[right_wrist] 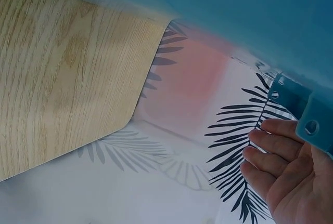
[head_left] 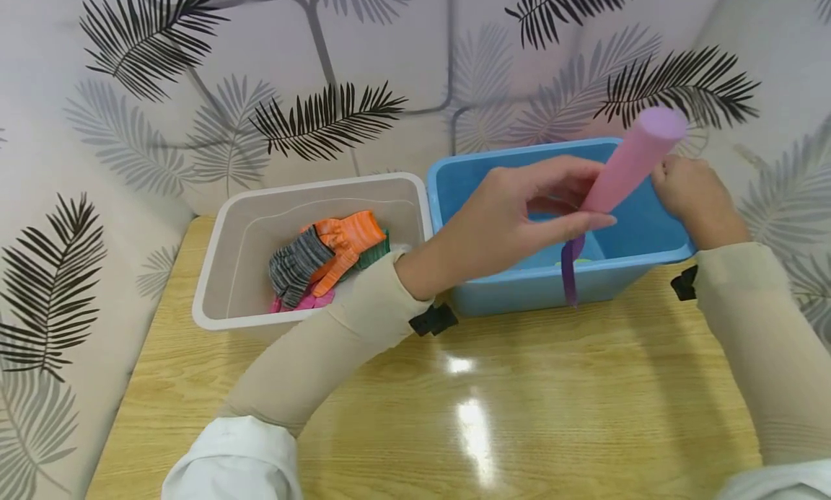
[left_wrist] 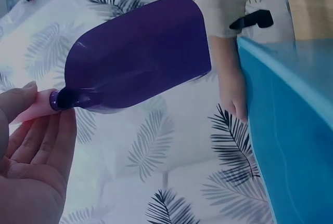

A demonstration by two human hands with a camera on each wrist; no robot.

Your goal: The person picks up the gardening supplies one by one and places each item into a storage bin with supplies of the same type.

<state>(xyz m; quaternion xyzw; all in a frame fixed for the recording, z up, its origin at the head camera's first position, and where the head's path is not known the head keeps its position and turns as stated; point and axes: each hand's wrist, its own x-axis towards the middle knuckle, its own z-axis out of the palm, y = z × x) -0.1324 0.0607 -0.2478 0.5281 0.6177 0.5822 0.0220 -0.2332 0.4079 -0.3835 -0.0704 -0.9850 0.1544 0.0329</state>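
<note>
My left hand (head_left: 500,208) pinches the pink handle (head_left: 626,168) of a plastic shovel between thumb and fingers, above the blue bin (head_left: 513,294). In the left wrist view the shovel's wide purple blade (left_wrist: 140,52) shows in full; from the head it is seen edge-on in front of the bin. At the bin's right end, my right hand (head_left: 695,197) grips the rim, with its curled fingers (right_wrist: 276,146) at a blue tab with a hole (right_wrist: 317,122) in the right wrist view. A small yellow-green thing inside the bin is mostly hidden.
Left of the blue bin stands a beige bin (head_left: 210,276) with knit gloves inside: orange (head_left: 353,233), dark grey (head_left: 299,262), pink (head_left: 324,301) and green (head_left: 375,255). Both bins sit on a wooden table (head_left: 532,399) against a leaf-patterned backdrop (head_left: 389,45).
</note>
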